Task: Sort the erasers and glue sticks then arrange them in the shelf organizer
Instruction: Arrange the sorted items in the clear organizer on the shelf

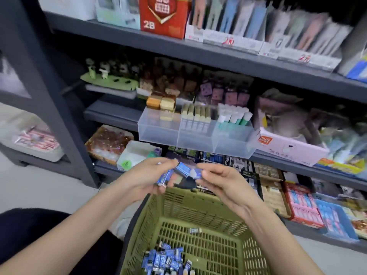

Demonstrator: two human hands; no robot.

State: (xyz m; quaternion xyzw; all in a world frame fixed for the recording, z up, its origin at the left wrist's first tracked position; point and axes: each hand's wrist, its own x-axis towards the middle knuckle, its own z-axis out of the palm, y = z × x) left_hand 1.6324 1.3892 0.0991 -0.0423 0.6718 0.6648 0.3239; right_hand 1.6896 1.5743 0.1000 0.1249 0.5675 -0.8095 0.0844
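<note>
Over the green basket (158, 205), near centre, both hands hold a small bunch of blue erasers (183, 169). The left hand (147, 175) is curled round a few of them, long axes roughly upright; exact count can't be told. The right hand (224, 183) pinches one eraser by its right end between thumb and fingers, with its long axis running left-right and slightly tilted, its other end touching the left hand's bunch.

Key relation: the clear organizer (194, 139) sits on the shelf far from and above the hands, well apart from them. Its left compartment is almost straight above the left hand and shows free room at the front, with tan block erasers (164, 107) at its back. The middle compartment holds yellow-topped packs (195, 116). The right compartment holds glue sticks (234, 116), upright, white caps up. The left hand looks nearer the open slot, and the next move is likely a reach up and away.

More blue erasers lie in a pile (164, 259) at the near end of the basket, and one loose eraser (195, 230) lies mid-floor.

Hard to make out: motion blur all over, labels unreadable. The near end of the basket is cut off by the frame, so whether any glue sticks remain inside can't be told.
</note>
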